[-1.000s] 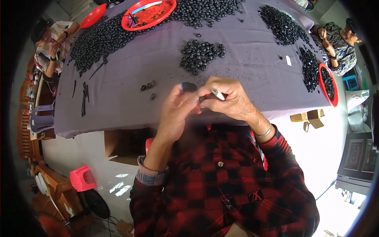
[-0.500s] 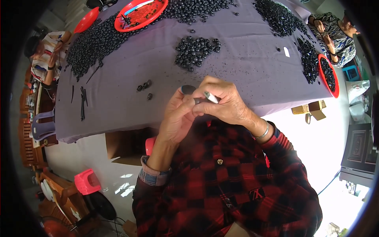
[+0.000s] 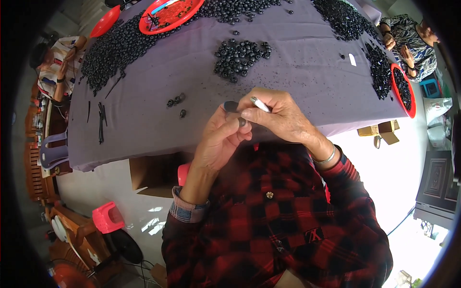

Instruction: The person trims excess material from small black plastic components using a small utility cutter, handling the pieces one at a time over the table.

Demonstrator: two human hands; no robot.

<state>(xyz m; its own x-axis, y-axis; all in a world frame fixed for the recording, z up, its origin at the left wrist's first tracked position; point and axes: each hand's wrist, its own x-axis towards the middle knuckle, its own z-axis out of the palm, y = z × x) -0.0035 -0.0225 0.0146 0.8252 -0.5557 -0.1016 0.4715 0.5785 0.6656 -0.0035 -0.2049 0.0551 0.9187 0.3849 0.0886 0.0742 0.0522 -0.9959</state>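
Observation:
My left hand is raised at the table's near edge, thumb and fingers closed on a small dark bead. A dark cover wraps the tip of its index finger. Close beside it, my right hand grips a slim white pen-like tool; its working tip is hidden by the fingers. Beyond both hands lies a small heap of round black beads. A few loose beads sit to the left of my left hand.
A purple cloth covers the table. Large bead piles and a red plate lie far left. Shiny black pieces and a red tray are at right. Thin dark sticks lie left. Two people sit at the sides.
My hands have drawn slightly apart, the right one shifting a little right and away from the bead. More of the bead between my left fingers now shows.

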